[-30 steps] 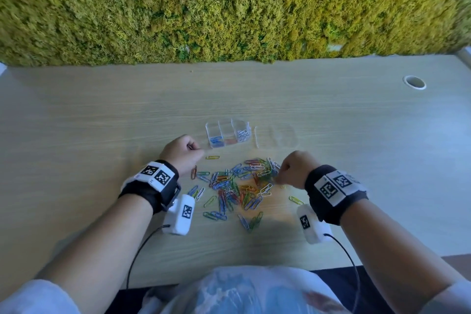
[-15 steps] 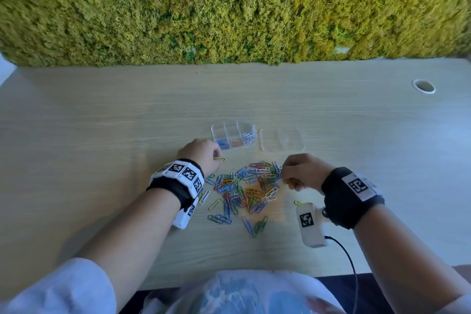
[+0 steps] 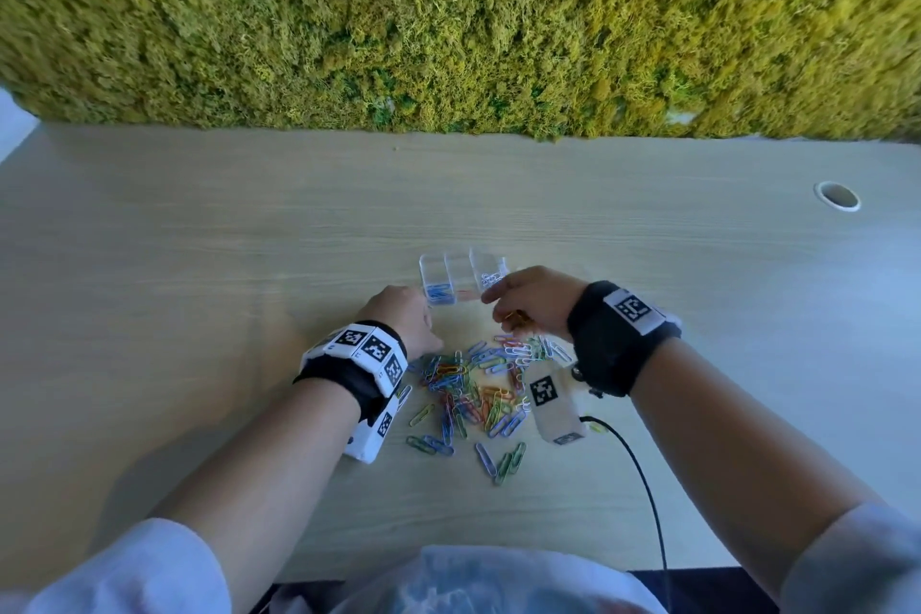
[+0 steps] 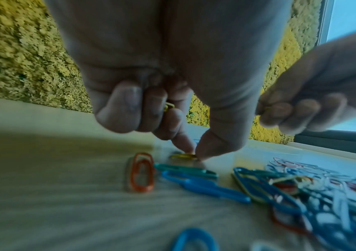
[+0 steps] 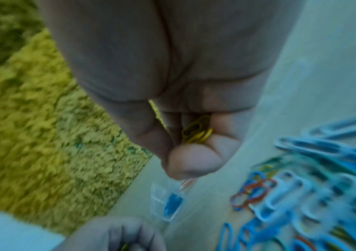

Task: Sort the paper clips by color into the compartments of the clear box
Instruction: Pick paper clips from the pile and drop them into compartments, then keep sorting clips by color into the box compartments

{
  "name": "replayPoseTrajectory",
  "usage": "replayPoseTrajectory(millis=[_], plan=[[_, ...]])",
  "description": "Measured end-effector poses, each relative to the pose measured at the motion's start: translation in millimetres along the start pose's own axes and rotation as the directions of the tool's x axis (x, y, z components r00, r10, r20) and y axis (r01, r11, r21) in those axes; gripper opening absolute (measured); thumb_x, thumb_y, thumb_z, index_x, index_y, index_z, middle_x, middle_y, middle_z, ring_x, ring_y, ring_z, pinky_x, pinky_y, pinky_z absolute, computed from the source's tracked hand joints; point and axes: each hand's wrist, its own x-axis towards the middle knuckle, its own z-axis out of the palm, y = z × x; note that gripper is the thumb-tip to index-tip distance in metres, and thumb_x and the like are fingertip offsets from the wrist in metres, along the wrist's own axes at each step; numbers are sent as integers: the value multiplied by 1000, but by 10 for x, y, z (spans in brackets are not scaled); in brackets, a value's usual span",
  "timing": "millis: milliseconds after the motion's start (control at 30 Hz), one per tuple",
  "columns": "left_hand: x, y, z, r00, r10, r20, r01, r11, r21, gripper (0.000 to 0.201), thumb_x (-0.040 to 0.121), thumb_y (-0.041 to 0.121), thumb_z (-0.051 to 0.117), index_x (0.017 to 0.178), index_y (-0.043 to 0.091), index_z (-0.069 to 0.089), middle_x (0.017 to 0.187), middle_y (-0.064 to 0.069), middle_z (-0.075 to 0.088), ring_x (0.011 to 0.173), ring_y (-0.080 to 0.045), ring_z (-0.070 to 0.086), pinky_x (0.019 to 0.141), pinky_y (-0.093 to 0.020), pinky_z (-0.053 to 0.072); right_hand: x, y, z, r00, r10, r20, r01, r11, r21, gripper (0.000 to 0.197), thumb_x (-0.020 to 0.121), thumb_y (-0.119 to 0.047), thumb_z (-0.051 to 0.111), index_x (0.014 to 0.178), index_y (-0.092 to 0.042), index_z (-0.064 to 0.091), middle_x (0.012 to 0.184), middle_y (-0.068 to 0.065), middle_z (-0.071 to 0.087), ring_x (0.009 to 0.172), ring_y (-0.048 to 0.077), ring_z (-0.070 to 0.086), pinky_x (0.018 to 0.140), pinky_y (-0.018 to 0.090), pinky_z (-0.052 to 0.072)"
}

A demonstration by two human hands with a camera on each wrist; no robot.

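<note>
The clear box stands just beyond the pile of coloured paper clips. Its left compartment holds blue clips and its right one white clips. My left hand pinches a yellow clip lying on the table, thumb against forefinger, and a second yellow clip sits in its curled fingers. My right hand hovers at the box's near edge, gripping yellow clips in its curled fingers. A red clip shows under its thumb tip, over the box; whether it is held is unclear.
An orange clip, a teal one and a blue one lie loose beside my left hand. A moss wall runs along the table's far edge. A cable hole sits far right. A black cable trails from my right wrist.
My right hand has left the right side of the pile and moved up to the box. My left hand has shifted right onto the yellow clip near the box.
</note>
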Motion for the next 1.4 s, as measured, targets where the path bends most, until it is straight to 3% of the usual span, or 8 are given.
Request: replayPoseTrajectory(millis=[133, 233, 333, 533, 700, 1000, 1133, 1400], plan=[[26, 4, 16, 1000, 16, 27, -17, 999, 29, 18, 72, 19, 64, 57, 10, 57, 59, -1, 56, 57, -20, 54, 61, -30, 52, 294, -358, 187, 990, -125, -68, 81, 887, -456, 22, 90, -1, 52, 105, -10, 66, 69, 0, 58, 55, 12, 54, 50, 19, 44], [39, 6, 23, 999, 34, 17, -35, 999, 29, 28, 70, 17, 64, 49, 14, 46, 52, 0, 48, 48, -19, 47, 64, -33, 58, 472, -589, 251, 979, -188, -79, 91, 749, -656, 33, 88, -3, 54, 119, -7, 64, 95, 2, 65, 79, 17, 64, 62, 20, 50], [51, -5, 24, 1000, 24, -3, -24, 1000, 12, 15, 70, 16, 69, 62, 8, 59, 65, -1, 63, 59, -17, 60, 67, -28, 57, 576, -753, 366, 967, -240, -88, 65, 561, -825, 36, 90, -1, 45, 119, -9, 66, 122, 7, 65, 108, 25, 64, 90, 35, 55], [55, -41, 28, 1000, 20, -15, -20, 1000, 14, 13, 75, 14, 70, 85, 6, 67, 88, -5, 70, 81, -21, 67, 78, -35, 58, 673, -850, 476, 974, -226, 26, 90, 280, -956, 37, 84, 1, 53, 115, -12, 67, 119, 5, 67, 103, 24, 66, 86, 37, 57], [53, -112, -18, 997, 23, -72, -19, 998, 64, 13, 83, 17, 65, 93, 8, 67, 93, -4, 69, 84, -21, 66, 82, -35, 56, 626, -874, 432, 956, -293, 30, 125, 310, -942, 43, 92, 1, 48, 131, -15, 56, 134, 2, 55, 115, 22, 58, 88, 25, 49], [68, -83, 0, 999, 34, 26, -37, 993, 117, 17, 88, 18, 58, 89, 6, 70, 91, -6, 71, 83, -22, 67, 83, -35, 56, 396, -600, 104, 912, -407, -56, 197, 552, -810, 33, 92, -9, 45, 113, -23, 66, 112, 5, 66, 96, 22, 64, 83, 29, 54], [26, -61, -23, 999, 4, 39, -10, 987, 162, 33, 83, 28, 60, 56, 11, 51, 61, -3, 53, 63, -24, 54, 62, -28, 47, 170, -235, -74, 905, -412, -110, 175, 594, -785, 30, 89, -13, 48, 107, -24, 69, 100, 6, 70, 77, 18, 58, 71, 20, 45], [180, 48, -310, 985, 49, -165, -55, 998, -31, 14, 80, 20, 61, 72, 15, 51, 74, -3, 59, 69, -24, 56, 56, -26, 40, -495, 615, -419, 980, -168, -110, 1, 555, -832, 20, 84, -19, 64, 103, -21, 70, 79, -9, 59, 77, 10, 55, 72, 16, 42]])
